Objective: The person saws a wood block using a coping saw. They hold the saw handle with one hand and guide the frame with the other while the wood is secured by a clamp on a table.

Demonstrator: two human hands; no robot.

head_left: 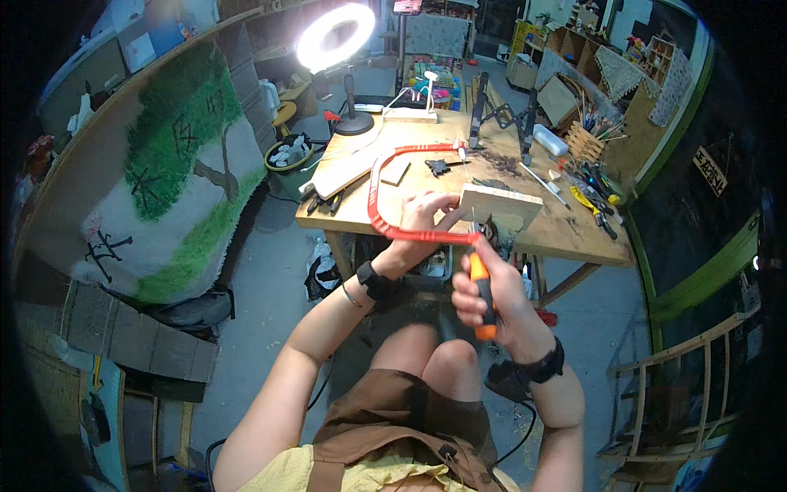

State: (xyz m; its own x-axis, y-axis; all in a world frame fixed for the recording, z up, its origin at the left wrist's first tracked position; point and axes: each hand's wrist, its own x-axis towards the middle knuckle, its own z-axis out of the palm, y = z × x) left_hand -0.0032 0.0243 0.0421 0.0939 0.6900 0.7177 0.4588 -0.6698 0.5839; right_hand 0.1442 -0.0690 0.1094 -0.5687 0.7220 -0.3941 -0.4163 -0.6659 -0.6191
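Note:
My right hand (492,291) is wrapped round the orange and black handle of a coping saw (374,193) with a curved red frame. The frame arcs out to the left and back over the table, and its lower arm crosses above my left wrist. The thin blade runs up from the handle beside a pale wooden board (502,199) at the table's front edge. My left hand (422,217) grips the board's left end, fingers bent and partly hidden. Whether the blade is inside the wood, I cannot tell.
The wooden table (566,234) carries a lit ring lamp (336,37), a black stand (500,111), a small black clamp (443,167) and scattered hand tools (597,205) at right. A painted cloth (180,180) hangs at left. A wooden rack (680,394) stands lower right.

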